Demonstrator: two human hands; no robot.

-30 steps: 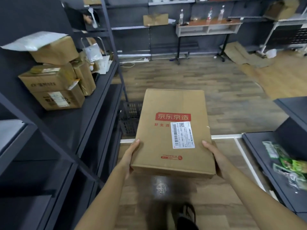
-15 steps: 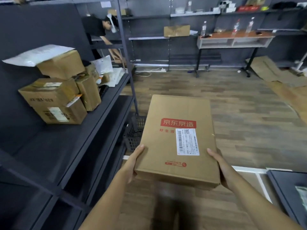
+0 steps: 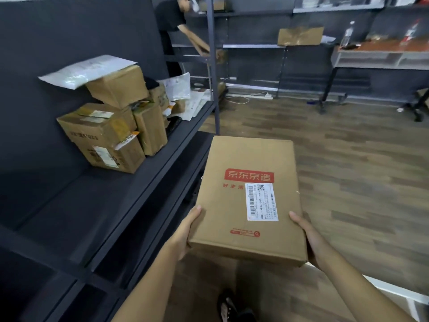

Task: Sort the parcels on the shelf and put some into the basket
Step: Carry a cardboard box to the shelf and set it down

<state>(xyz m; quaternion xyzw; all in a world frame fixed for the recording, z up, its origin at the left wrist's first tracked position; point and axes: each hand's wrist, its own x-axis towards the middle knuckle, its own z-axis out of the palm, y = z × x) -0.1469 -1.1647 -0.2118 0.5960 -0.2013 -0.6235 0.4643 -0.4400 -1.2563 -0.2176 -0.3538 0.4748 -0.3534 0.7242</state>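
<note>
I hold a flat brown cardboard parcel (image 3: pixel 250 201) with a red printed logo and a white shipping label, level in front of me. My left hand (image 3: pixel 185 231) grips its near left corner. My right hand (image 3: pixel 308 238) grips its near right corner; the fingers of both are hidden under it. The parcel hangs just right of the dark metal shelf (image 3: pixel 92 205). Further along that shelf sits a stack of brown parcels (image 3: pixel 109 138), with a white mailer bag (image 3: pixel 86 70) on top. The basket is not clearly visible behind the parcel.
A person in black (image 3: pixel 171 22) leans over the far end of the shelf. More bags and papers (image 3: pixel 183 94) lie there. An upright shelf post (image 3: pixel 213 89) stands ahead. A table (image 3: pixel 380 54) with bottles stands at the back right. A power strip (image 3: pixel 257 95) lies on the wooden floor.
My view has turned left toward the shelf and lifted. The parcel stays in both hands and is nearer the shelf edge. The low shelf on the right has left the view.
</note>
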